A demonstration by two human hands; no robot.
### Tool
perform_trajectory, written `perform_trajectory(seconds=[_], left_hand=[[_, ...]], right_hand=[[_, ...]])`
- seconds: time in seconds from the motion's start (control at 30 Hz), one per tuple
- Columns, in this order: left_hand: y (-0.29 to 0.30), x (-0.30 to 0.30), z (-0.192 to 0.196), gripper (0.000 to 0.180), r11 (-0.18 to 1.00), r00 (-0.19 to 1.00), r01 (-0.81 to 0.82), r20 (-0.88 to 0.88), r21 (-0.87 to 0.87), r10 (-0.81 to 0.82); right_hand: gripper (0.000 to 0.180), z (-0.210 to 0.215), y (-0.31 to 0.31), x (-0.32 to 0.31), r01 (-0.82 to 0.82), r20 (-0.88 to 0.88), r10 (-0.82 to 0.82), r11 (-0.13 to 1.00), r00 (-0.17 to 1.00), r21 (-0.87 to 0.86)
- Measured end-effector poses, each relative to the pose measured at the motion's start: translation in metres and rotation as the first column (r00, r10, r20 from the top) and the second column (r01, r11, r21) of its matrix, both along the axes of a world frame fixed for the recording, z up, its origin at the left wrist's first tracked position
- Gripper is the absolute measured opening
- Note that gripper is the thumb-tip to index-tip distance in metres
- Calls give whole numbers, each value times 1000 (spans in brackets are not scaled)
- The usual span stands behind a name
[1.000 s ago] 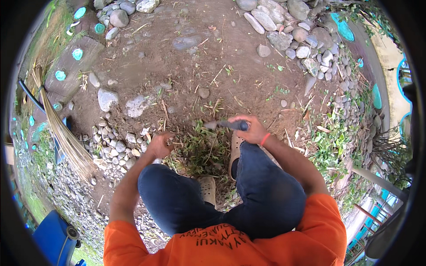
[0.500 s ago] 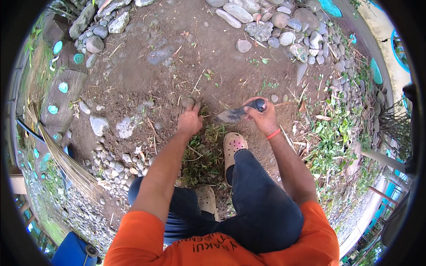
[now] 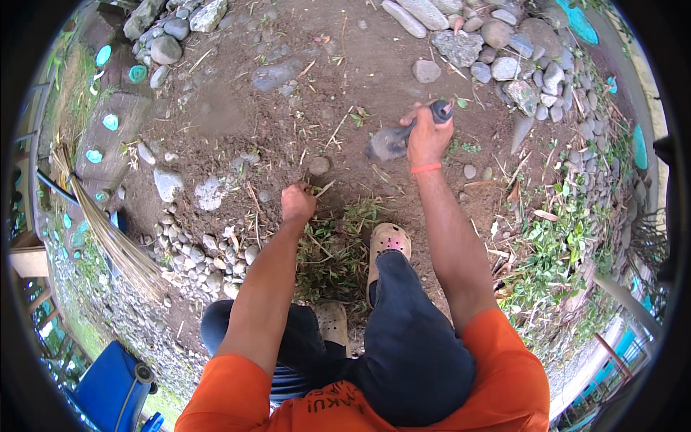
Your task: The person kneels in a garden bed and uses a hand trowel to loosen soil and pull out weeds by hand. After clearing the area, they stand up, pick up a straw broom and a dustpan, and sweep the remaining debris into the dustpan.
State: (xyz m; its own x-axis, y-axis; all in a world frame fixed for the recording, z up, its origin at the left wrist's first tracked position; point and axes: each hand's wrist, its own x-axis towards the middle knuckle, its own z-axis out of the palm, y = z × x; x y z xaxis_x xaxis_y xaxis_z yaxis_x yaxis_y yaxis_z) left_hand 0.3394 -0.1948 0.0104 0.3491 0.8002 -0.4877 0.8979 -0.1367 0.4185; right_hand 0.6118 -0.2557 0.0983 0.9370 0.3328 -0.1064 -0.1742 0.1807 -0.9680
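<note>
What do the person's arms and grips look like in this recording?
Short orange sleeves leave the forearms bare. The left grip and right grip are ungloved. A thin red band circles the right wrist; the left wrist shows none.

Lettering (image 3: 333, 401) in one place: chest of the wearer's orange short-sleeved T-shirt (image 3: 504, 378), bottom edge of the head view, just below the blue jeans (image 3: 421, 360). Dark capitals, printed straight on the cloth. Parts of two rows show, upside down as seen from above, sloping upward to the right. An exclamation mark (image 3: 311, 407) stands at the left end of the lower row. Some capitals plain; others curve away with the folds, too bent or cut off to make out.
</note>
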Motion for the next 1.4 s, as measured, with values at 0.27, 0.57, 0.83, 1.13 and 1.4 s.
perform_trajectory(seconds=[0.27,0.57,0.83,1.13,1.4], left_hand=[[-35,-49,40,30,913,926,243,-202,-327,-319],[-79,20,38,54,912,909,409,81,30,-410],[-133,-51,39,51,801,800,598,54,-8,-597],[-114,-32,66,34,881,881,473,27,-27,-472],[-108,30,41,59,985,980,152,-115,-87,-161]], right_hand=[[14,-49,29,-61,-107,-102,106,994,989,0],[15,-31,-40,-53,-121,-284,109,992,953,-26],[16,16,-76,12,4,-48,-3,1000,999,10],[14,-30,-38,4,316,25,-316,937,948,-150],[13,-38,-25,38,200,-201,-213,976,956,-84]])
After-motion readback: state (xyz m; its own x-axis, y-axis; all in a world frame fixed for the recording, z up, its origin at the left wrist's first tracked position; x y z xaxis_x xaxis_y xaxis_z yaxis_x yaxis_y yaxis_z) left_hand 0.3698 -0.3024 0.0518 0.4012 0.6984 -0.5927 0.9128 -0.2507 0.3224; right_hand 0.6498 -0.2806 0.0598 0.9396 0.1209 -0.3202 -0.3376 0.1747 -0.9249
